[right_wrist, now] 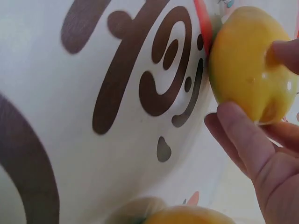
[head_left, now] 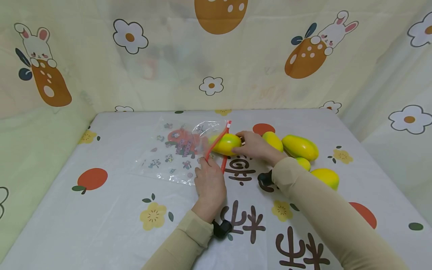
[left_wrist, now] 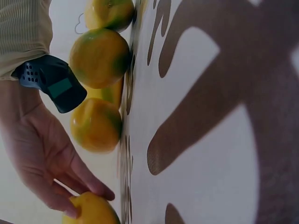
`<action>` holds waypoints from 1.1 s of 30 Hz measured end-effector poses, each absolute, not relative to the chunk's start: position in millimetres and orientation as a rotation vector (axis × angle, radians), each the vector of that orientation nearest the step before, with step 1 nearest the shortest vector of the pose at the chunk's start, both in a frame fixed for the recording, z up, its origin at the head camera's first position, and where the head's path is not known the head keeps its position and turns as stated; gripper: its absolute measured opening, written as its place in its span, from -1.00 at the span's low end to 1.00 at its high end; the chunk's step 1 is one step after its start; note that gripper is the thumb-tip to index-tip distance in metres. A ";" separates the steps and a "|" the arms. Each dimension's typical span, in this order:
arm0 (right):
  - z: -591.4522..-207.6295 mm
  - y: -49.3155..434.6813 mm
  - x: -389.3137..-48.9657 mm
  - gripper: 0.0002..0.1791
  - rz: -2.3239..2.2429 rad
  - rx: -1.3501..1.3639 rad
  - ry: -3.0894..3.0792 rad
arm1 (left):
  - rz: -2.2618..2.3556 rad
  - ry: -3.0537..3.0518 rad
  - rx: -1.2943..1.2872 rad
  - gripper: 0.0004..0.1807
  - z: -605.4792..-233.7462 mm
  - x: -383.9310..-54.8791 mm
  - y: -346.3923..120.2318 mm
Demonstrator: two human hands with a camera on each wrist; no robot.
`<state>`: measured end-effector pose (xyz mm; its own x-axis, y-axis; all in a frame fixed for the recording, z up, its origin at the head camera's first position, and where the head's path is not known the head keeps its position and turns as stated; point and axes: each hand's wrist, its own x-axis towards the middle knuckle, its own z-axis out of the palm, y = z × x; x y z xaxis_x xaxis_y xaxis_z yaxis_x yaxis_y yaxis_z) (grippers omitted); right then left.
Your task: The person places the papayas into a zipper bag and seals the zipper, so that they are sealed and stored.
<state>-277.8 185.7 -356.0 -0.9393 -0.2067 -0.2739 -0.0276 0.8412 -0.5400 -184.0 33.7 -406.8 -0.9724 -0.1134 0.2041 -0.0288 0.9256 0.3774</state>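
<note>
A clear zip bag (head_left: 160,165) with a red seal strip and printed pictures lies on the table. My left hand (head_left: 210,185) grips it by the near end of its red-edged mouth. My right hand (head_left: 254,147) holds a yellow-green mango (head_left: 230,145) by its right end, thumb and fingers spread around it. The mango's left end is through the bag's mouth, behind the red strip. In the right wrist view, a thumb and fingertips press on the mango (right_wrist: 250,60). The left wrist view shows the right hand (left_wrist: 46,154) instead, its fingertips on the mango (left_wrist: 93,210).
Several more mangoes lie to the right, among them a long one (head_left: 300,147), one behind the right wrist (head_left: 272,141) and one beside the right sleeve (head_left: 325,178). A patterned cloth (head_left: 118,221) covers the table; a printed curtain (head_left: 168,75) hangs behind it.
</note>
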 end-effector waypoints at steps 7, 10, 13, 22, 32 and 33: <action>-358.3 187.6 -281.9 -0.25 -0.892 -0.138 2.653 | -0.562 -2.858 0.112 -0.71 -405.3 -183.4 35.1; -360.0 186.2 -283.3 -0.25 -0.929 -0.086 2.655 | -0.565 -2.877 0.110 -0.69 -404.6 -183.1 35.6; -360.8 182.8 -283.9 -0.26 -0.951 -0.056 2.669 | -0.569 -2.897 0.109 -0.65 -403.8 -182.8 36.3; -360.8 176.1 -283.5 -0.38 -1.031 -0.094 2.656 | -0.584 -2.825 0.099 -0.69 -405.3 -180.9 38.4; -352.7 192.8 -274.0 -0.39 -1.100 -0.103 2.585 | -0.564 -2.910 0.132 -0.61 -402.5 -182.3 37.1; -351.6 194.4 -272.6 -0.40 -1.097 -0.116 2.590 | -0.565 -2.917 0.134 -0.60 -402.4 -182.4 37.0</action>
